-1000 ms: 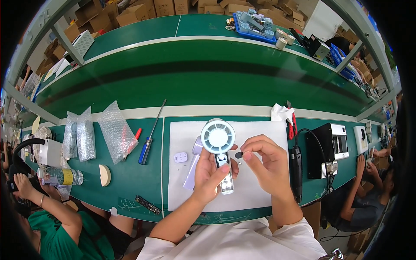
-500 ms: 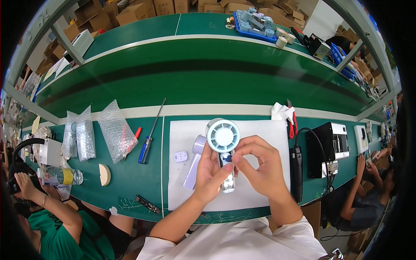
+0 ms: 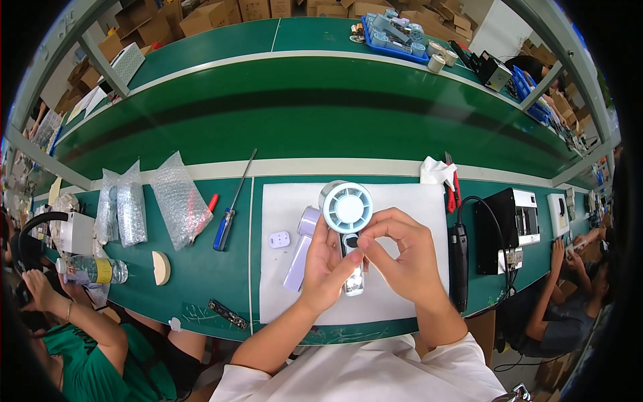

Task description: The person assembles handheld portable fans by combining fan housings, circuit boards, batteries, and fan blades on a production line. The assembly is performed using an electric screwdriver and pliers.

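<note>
Right hand moves in to fan's four o'clock, pinching black disc at handle | left hand grips handle from eight o'clock, apparently steadying it | fan above white sheet

The handheld fan has a round, pale blue head with radial spokes about a pale central disc. It is held head-up over the white sheet, its face toward the camera, its narrow handle pointing down, gripped in the left hand. The handle's lower front looks bright and glossy. A small dark piece sits at the handle's top, just below the head, at the right hand's fingertips.
</note>
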